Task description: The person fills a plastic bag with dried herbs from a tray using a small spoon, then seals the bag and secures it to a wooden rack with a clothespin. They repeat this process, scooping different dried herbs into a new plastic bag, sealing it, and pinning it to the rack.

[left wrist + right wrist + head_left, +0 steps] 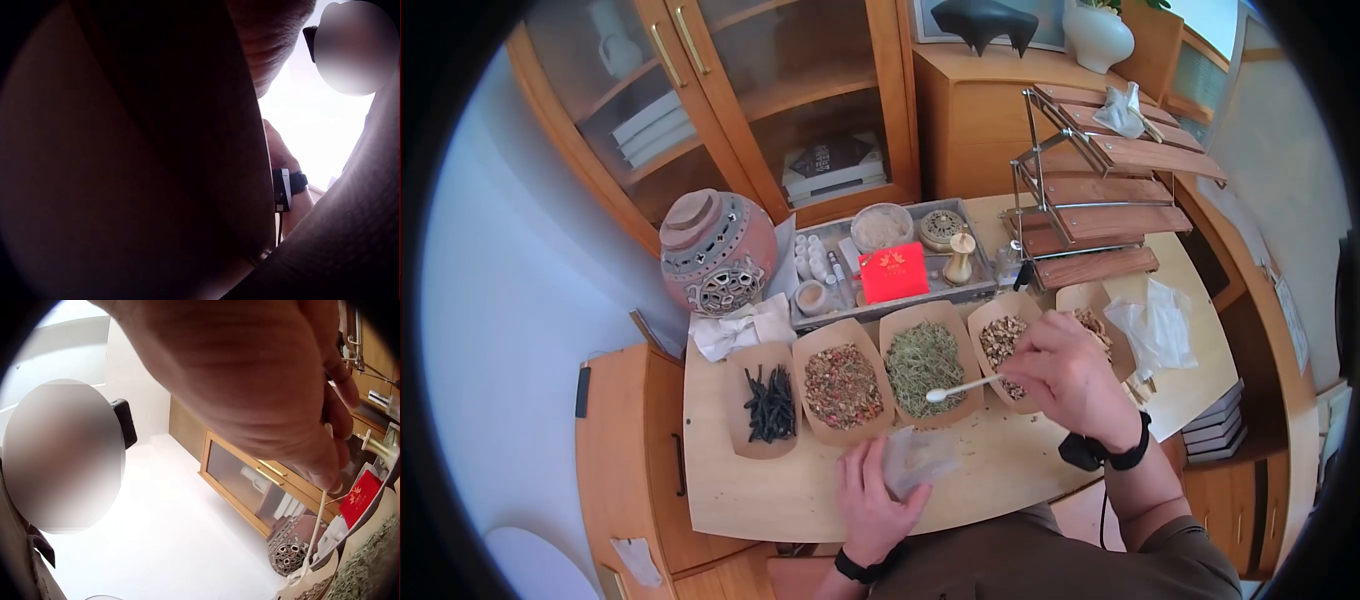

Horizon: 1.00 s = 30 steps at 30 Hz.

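In the head view my right hand (1065, 375) pinches the thin handle of a small white spoon (960, 388). The spoon's bowl hangs over the front of a paper tray of dried green herb (925, 360). My left hand (875, 500) holds a small translucent pouch (915, 462) between thumb and fingers, near the table's front edge. In the right wrist view, the spoon (317, 525) slants down from my fingertips. A mostly dark left wrist view leaves the pouch hidden. My right hand partly covers the tray of chopped brown pieces (1003, 340).
Trays of dark strips (771, 405) and mixed dried petals (843, 385) stand left of the herb. Behind them, a grey tray (820, 318) carries a red packet (893, 273) and small jars. A patterned pot (718, 255), clear plastic bags (1155, 330) and a slatted wooden rack (1090, 190) flank it.
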Tool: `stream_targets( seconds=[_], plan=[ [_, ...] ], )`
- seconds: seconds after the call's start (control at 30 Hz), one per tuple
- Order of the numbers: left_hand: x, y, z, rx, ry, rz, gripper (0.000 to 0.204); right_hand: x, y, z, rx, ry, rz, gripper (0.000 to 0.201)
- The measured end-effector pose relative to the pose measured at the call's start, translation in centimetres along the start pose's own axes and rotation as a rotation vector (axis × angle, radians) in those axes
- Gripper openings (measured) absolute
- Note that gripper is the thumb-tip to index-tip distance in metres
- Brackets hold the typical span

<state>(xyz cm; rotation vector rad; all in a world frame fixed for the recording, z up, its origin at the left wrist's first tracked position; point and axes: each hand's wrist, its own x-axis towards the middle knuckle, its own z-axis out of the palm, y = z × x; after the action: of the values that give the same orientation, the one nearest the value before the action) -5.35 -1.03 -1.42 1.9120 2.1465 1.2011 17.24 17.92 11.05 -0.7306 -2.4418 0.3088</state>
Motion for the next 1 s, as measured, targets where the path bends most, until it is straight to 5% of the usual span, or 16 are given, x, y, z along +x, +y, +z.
stream_targets(
  seconds=[0.2, 0.4, 1.0],
  plan=[
    [-0.1, -0.1, -0.1, -0.004, 0.003, 0.005, 0.081, 5.4, 1.8, 2.7, -0.188, -0.011, -0.260, 0.005],
    [-0.1, -0.3, -0.1, -0.015, 0.018, -0.025, 0.081, 6.5, 2.2, 4.8, -0.322, -0.145, -0.335, 0.008],
    [-0.3, -0.2, -0.3, -0.024, 0.022, -0.028, 0.078, 4.2, 1.9, 3.0, -0.257, -0.113, -0.256, 0.012]
  ],
)
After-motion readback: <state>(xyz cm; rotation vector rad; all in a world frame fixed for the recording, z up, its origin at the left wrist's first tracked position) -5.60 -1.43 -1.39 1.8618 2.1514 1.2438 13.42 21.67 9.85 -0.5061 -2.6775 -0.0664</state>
